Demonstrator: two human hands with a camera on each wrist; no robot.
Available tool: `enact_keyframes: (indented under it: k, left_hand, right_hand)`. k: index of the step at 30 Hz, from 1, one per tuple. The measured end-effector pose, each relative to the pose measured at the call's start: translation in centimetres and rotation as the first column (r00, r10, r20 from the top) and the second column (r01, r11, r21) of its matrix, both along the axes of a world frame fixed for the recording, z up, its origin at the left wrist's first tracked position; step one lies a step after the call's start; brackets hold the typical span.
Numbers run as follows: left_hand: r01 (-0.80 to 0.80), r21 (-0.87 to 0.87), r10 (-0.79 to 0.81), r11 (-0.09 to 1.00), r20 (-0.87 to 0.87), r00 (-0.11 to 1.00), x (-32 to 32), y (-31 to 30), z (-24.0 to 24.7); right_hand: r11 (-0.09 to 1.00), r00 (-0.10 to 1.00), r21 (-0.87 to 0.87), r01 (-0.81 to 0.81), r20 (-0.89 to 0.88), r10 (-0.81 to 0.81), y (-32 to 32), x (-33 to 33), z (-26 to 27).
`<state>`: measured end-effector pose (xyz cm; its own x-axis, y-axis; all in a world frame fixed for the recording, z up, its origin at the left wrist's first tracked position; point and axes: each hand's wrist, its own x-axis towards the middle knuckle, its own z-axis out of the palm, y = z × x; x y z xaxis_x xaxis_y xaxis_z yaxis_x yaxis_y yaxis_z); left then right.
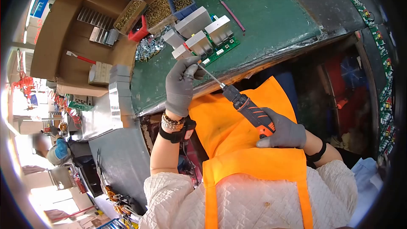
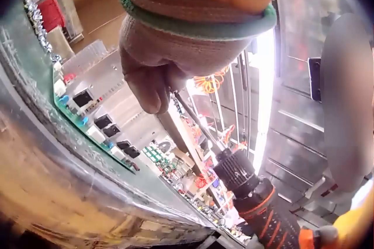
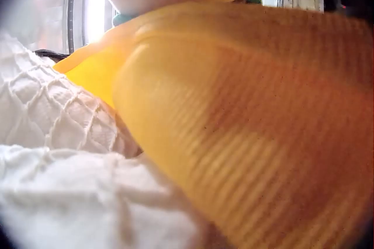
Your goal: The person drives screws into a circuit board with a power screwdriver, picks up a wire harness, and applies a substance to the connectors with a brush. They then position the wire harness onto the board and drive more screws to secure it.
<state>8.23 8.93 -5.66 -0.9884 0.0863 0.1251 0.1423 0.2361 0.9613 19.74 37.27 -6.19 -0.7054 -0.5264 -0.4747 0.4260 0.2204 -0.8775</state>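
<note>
In a grey glove, the left hand (image 1: 179, 85) (image 2: 175, 62) curls its thumb and fingers at the tip of a long thin bit (image 1: 212, 76) (image 2: 198, 122); whether a small screw is between them is hidden. The right hand (image 1: 285, 130), also gloved, grips the rear of a black and orange electric screwdriver (image 1: 250, 111) (image 2: 257, 196), which slants up toward the left hand. Just beyond the left fingers, a green circuit board (image 1: 224, 52) (image 2: 87, 135) with silver heat sinks (image 1: 219, 30) lies on the green bench (image 1: 271, 17). The right wrist view does not show the tool.
Behind the board are a blue bin (image 1: 182, 3) and a red bin (image 1: 139, 29), with small metal parts (image 1: 149, 48) heaped nearby. A pink pen (image 1: 232, 15) lies on the bench. Cardboard boxes (image 1: 63, 29) stand at left; an orange apron (image 1: 254, 161) covers the lap.
</note>
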Motion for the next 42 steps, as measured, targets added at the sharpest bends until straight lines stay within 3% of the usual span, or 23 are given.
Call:
enact_keyframes:
  k: [2,3,4,5,6,7,8,9,11,12,14,15,17,19,21,22,26,28,37,39,42]
  left_hand:
    - [-0.015,0.041,0.016,0.999,-0.03,0.999,0.2,-0.1,-0.4]
    - [-0.021,0.043,0.022,0.999,-0.028,0.999,0.2,-0.3,-0.8]
    - [-0.036,-0.119,0.012,0.992,-0.193,0.981,0.1,-0.5,-1.3]
    - [-0.076,-0.273,-0.026,0.959,-0.35,0.936,0.1,-0.5,-1.6]
    - [-0.078,-0.269,-0.022,0.96,-0.35,0.937,0.1,-0.5,-1.6]
    - [-0.037,-0.101,0.016,0.994,-0.209,0.978,0.1,-0.5,-1.6]
    - [-0.023,0.075,0.027,0.997,-0.06,0.998,0.1,-0.4,-1.6]
    - [-0.025,0.078,0.03,0.997,-0.058,0.998,0.1,-0.3,-1.8]
    - [-0.083,-0.026,0.074,0.996,-0.241,0.968,-0.2,-0.2,-2.2]
    - [-0.08,-0.023,0.072,0.997,-0.244,0.967,-0.7,-0.4,-2.4]
    - [-0.089,-0.402,-0.128,0.912,-0.483,0.866,-1.8,-1.1,-2.7]
    - [-0.086,-0.394,-0.125,0.915,-0.481,0.868,-2.2,-1.1,-1.7]
    - [-0.307,-0.664,-0.3,0.682,-0.637,0.71,-2.9,-1.4,0.8]
    - [-0.321,-0.706,-0.277,0.632,-0.593,0.756,-4.0,-1.3,1.6]
    - [-0.471,-0.757,-0.324,0.452,-0.632,0.705,-5.4,-0.2,2.1]
    - [-0.346,-0.868,-0.334,0.355,-0.464,0.82,-6.3,-0.7,0.0]
    - [-0.265,-0.901,-0.301,0.342,-0.373,0.878,-6.3,0.3,-0.3]
    - [-0.201,-0.945,-0.233,0.259,-0.263,0.936,-6.1,0.8,0.4]
    - [-0.228,-0.938,-0.204,0.26,-0.285,0.937,-6.2,1.0,0.1]
    - [-0.237,-0.936,-0.211,0.261,-0.295,0.932,-6.3,1.0,-0.1]
    - [-0.287,-0.928,-0.237,0.238,-0.342,0.909,-6.6,0.8,-0.8]
  right_hand:
    - [1.0,0.999,0.013,0.003,-0.032,-0.003,-0.2,0.0,0.1]
    - [0.998,0.996,-0.055,-0.023,0.087,0.028,0.0,-0.3,0.2]
    - [0.992,0.977,-0.123,-0.04,0.202,0.065,0.2,-0.5,0.3]
    - [0.992,0.977,-0.12,-0.043,0.202,0.067,0.5,-0.6,0.2]
    - [0.898,0.866,-0.429,0.095,0.481,0.138,1.0,-0.6,0.0]
    - [0.709,0.682,-0.631,0.315,0.67,0.293,1.2,-0.6,-0.3]
    - [0.673,0.668,-0.651,0.352,0.678,0.306,1.1,-0.4,-0.6]
    - [0.676,0.667,-0.648,0.352,0.68,0.305,1.0,-0.4,-0.6]
    - [0.842,0.833,-0.51,0.178,0.533,0.147,0.2,-0.5,-0.4]
    - [0.842,0.836,-0.508,0.178,0.53,0.143,0.0,-0.5,-0.4]
    - [0.898,0.913,-0.416,0.141,0.406,0.045,-0.1,-0.3,-0.5]
    - [0.902,0.911,-0.408,0.143,0.41,0.041,0.0,-0.4,-0.5]
    - [0.949,0.925,-0.253,0.186,0.371,-0.082,0.2,-0.9,-0.8]
    - [0.968,0.944,-0.167,0.187,0.304,-0.13,-0.1,-1.2,-1.7]
    - [0.975,0.944,-0.082,0.209,0.279,-0.179,-0.8,-1.5,-2.3]
    - [0.976,0.944,-0.078,0.204,0.28,-0.175,-1.0,-1.5,-2.8]
    - [0.97,0.943,-0.135,0.204,0.293,-0.158,-1.9,-1.6,-3.8]
    - [0.97,0.938,-0.135,0.201,0.313,-0.151,-2.2,-1.5,-4.1]
    - [0.966,0.932,-0.123,0.226,0.316,-0.177,-2.6,-1.9,-4.4]
    - [0.94,0.899,-0.249,0.235,0.424,-0.112,-2.2,-2.2,-4.2]
    - [0.932,0.884,-0.296,0.211,0.465,-0.053,-2.0,-2.1,-4.8]
